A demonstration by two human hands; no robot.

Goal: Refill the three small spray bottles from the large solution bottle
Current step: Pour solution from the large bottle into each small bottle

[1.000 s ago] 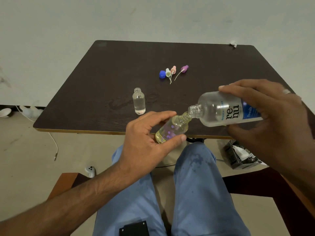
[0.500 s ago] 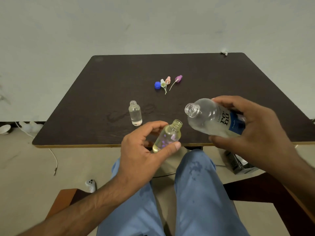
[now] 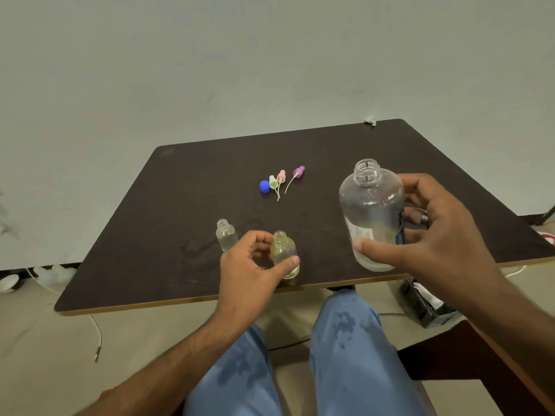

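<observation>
My left hand (image 3: 250, 265) grips a small yellowish spray bottle (image 3: 283, 253), uncapped and upright, low over the dark table (image 3: 168, 223) near its front edge. Just to its left stands a second small clear bottle (image 3: 226, 235), open at the neck. My right hand (image 3: 432, 235) holds the large clear solution bottle (image 3: 371, 214) upright, open at the top, with a little liquid at the bottom. Further back lie a blue cap (image 3: 264, 186) and three spray heads with dip tubes: a white one (image 3: 273, 183), a pink one (image 3: 281, 176) and a purple one (image 3: 298, 172). I see only two small bottles.
My knees in blue trousers (image 3: 345, 355) sit under the table's front edge. A black box (image 3: 426, 304) rests on the floor at the right, beside a brown chair seat (image 3: 480, 349). White cables (image 3: 96, 334) trail on the floor at the left. A plain wall stands behind.
My right hand has tipped the large bottle from lying sideways over the yellowish bottle to upright and drawn it to the right. My left hand has brought the small bottle upright, down by the table.
</observation>
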